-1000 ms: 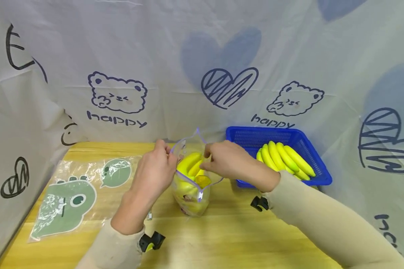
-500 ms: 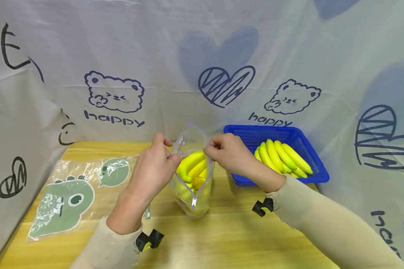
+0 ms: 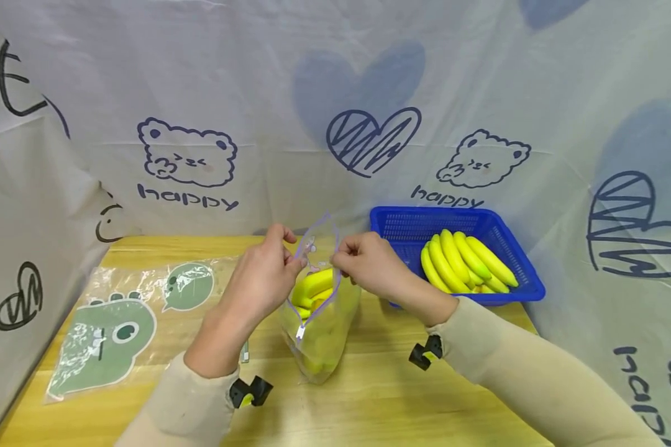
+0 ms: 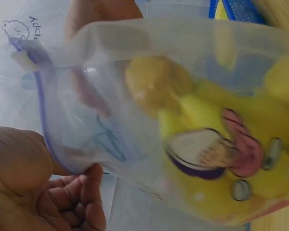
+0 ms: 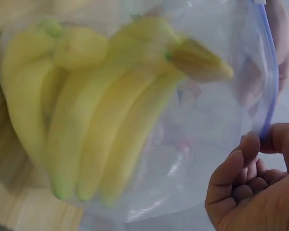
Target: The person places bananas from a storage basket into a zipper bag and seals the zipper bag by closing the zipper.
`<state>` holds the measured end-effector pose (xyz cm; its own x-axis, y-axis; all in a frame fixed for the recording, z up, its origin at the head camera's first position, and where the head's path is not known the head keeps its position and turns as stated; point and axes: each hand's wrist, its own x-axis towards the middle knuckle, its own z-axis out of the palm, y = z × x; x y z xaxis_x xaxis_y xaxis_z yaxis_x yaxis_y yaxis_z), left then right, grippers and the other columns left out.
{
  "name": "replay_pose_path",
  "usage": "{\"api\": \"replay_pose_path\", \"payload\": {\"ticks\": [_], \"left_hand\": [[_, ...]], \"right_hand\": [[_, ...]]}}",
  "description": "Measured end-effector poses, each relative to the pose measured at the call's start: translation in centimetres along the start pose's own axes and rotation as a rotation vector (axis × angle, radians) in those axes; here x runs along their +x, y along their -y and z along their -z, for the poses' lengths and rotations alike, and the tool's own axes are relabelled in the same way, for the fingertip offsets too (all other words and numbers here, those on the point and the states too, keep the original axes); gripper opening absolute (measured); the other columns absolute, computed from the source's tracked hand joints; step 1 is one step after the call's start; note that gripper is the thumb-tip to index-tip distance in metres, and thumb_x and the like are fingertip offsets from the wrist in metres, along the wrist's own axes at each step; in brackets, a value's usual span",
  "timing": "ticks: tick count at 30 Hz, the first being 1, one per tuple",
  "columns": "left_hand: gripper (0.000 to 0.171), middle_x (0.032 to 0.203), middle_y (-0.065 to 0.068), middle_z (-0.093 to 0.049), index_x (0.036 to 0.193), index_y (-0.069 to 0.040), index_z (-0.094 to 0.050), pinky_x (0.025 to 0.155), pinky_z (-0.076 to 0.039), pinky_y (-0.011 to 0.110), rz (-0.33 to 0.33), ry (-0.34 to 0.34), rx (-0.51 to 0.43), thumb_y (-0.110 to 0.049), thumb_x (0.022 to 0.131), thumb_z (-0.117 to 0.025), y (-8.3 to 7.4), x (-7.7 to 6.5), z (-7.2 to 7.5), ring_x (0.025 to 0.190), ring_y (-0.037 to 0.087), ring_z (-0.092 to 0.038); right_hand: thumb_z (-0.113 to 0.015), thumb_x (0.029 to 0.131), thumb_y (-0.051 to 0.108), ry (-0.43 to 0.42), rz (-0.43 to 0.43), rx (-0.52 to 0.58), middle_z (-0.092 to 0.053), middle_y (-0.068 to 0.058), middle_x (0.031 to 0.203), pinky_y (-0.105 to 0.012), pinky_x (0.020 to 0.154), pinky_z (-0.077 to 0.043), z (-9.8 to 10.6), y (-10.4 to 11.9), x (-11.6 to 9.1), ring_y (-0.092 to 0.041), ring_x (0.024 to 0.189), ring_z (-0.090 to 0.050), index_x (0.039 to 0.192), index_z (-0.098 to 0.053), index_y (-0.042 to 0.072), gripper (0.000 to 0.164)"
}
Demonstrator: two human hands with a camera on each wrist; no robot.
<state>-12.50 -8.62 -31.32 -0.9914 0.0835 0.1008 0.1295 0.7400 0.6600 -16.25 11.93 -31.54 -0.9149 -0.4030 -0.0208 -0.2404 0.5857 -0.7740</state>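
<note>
A clear zip bag [image 3: 330, 338] with a purple closure strip holds yellow bananas [image 3: 315, 287]. In the head view it stands tilted on the wooden table, its mouth spread apart. My left hand [image 3: 263, 273] pinches the left side of the mouth between thumb and fingers. On the opposite side, my right hand [image 3: 369, 261] pinches the purple rim. A white slider [image 3: 300, 332] sits at the near corner of the strip. The right wrist view shows the banana bunch [image 5: 111, 110] through the plastic, and a printed cartoon figure on the bag [image 4: 212, 154] appears in the left wrist view.
A blue plastic basket [image 3: 528, 273] with a bunch of bananas [image 3: 464, 261] stands at the back right. Flat on the table at left lies a clear bag printed with a green dinosaur [image 3: 109, 344]. A printed curtain [image 3: 291, 174] hangs behind the table [image 3: 391, 397].
My right hand has gone from inside the bag's mouth to pinching its right rim. The bag has tilted, its base shifting nearer, and the bananas sit lower in it.
</note>
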Motion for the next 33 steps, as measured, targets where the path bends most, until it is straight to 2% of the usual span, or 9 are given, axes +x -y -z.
{"api": "replay_pose_path", "payload": {"ticks": [3,11,18,20,23,25,27,30,33], "left_hand": [[0.034,0.091,0.005,-0.070,0.129,-0.008,-0.052,0.063,-0.049,0.035,-0.023,-0.022,-0.010,-0.020,0.103,-0.069,-0.1,0.0,0.2,0.070,0.022,-0.062],[0.033,0.093,0.007,-0.069,0.130,-0.007,-0.052,0.060,-0.048,0.033,-0.011,-0.033,0.015,-0.018,0.103,-0.068,0.3,0.3,-0.1,0.069,0.023,-0.060],[0.031,0.090,0.008,-0.068,0.128,-0.005,-0.054,0.061,-0.049,0.035,-0.041,-0.058,0.048,-0.011,0.100,-0.067,0.4,0.2,-0.2,0.068,0.023,-0.059],[0.030,0.090,0.009,-0.068,0.126,-0.004,-0.055,0.063,-0.050,0.037,-0.059,-0.075,0.067,-0.009,0.100,-0.067,0.4,0.2,-0.2,0.069,0.024,-0.060],[0.024,0.094,0.010,-0.072,0.122,-0.003,-0.059,0.071,-0.053,0.041,-0.115,-0.105,0.126,-0.006,0.100,-0.065,0.4,0.2,-0.2,0.079,0.028,-0.063],[0.019,0.100,0.011,-0.074,0.120,-0.003,-0.063,0.076,-0.055,0.042,-0.161,-0.113,0.168,-0.004,0.101,-0.061,0.4,0.2,-0.3,0.087,0.030,-0.064],[0.018,0.107,0.010,-0.076,0.117,-0.004,-0.067,0.080,-0.055,0.042,-0.211,-0.107,0.211,-0.001,0.101,-0.059,0.3,0.3,-0.3,0.094,0.032,-0.063],[0.021,0.110,0.008,-0.077,0.115,-0.005,-0.069,0.080,-0.054,0.040,-0.267,-0.093,0.247,0.004,0.099,-0.059,0.3,0.3,-0.4,0.094,0.031,-0.062],[0.023,0.109,0.009,-0.076,0.115,-0.005,-0.069,0.080,-0.054,0.040,-0.298,-0.097,0.262,0.006,0.097,-0.060,0.2,0.2,-0.3,0.092,0.031,-0.062]], "right_hand": [[-0.062,0.100,0.018,-0.026,-0.014,0.041,-0.065,-0.008,0.069,-0.028,0.053,-0.044,-0.1,0.1,0.0,-0.019,0.058,-0.058,0.078,-0.066,0.010,0.024],[-0.064,0.100,0.018,0.006,-0.017,0.099,-0.067,-0.013,0.075,-0.028,0.055,-0.049,-0.8,-0.2,0.4,-0.020,0.061,-0.062,0.079,-0.067,0.008,0.023],[-0.061,0.106,0.031,0.010,-0.011,0.047,-0.069,-0.009,0.079,-0.035,0.062,-0.056,0.4,-0.6,1.1,-0.021,0.067,-0.066,0.085,-0.070,0.008,0.032],[-0.059,0.107,0.030,-0.027,0.013,-0.019,-0.070,-0.008,0.083,-0.034,0.064,-0.055,1.0,-1.0,1.8,-0.021,0.070,-0.066,0.094,-0.071,0.006,0.030],[-0.058,0.107,0.023,-0.084,0.090,-0.188,-0.073,-0.010,0.099,-0.038,0.074,-0.056,2.0,-1.2,3.1,-0.023,0.082,-0.068,0.122,-0.069,0.007,0.025],[-0.057,0.106,0.016,-0.087,0.168,-0.322,-0.070,-0.012,0.120,-0.043,0.089,-0.055,2.5,-1.3,4.1,-0.026,0.102,-0.068,0.144,-0.059,0.010,0.039],[-0.058,0.104,0.010,-0.059,0.253,-0.439,-0.061,-0.015,0.139,-0.049,0.104,-0.050,2.9,-1.1,4.9,-0.032,0.123,-0.060,0.155,-0.050,0.016,0.051],[-0.063,0.102,0.004,-0.027,0.377,-0.564,-0.051,-0.016,0.150,-0.053,0.115,-0.042,3.1,-1.1,5.9,-0.037,0.138,-0.048,0.147,-0.059,0.017,0.046],[-0.070,0.099,0.005,-0.059,0.472,-0.625,-0.058,-0.014,0.140,-0.051,0.114,-0.042,3.2,-1.2,6.5,-0.038,0.131,-0.050,0.117,-0.072,0.013,0.020]]}}
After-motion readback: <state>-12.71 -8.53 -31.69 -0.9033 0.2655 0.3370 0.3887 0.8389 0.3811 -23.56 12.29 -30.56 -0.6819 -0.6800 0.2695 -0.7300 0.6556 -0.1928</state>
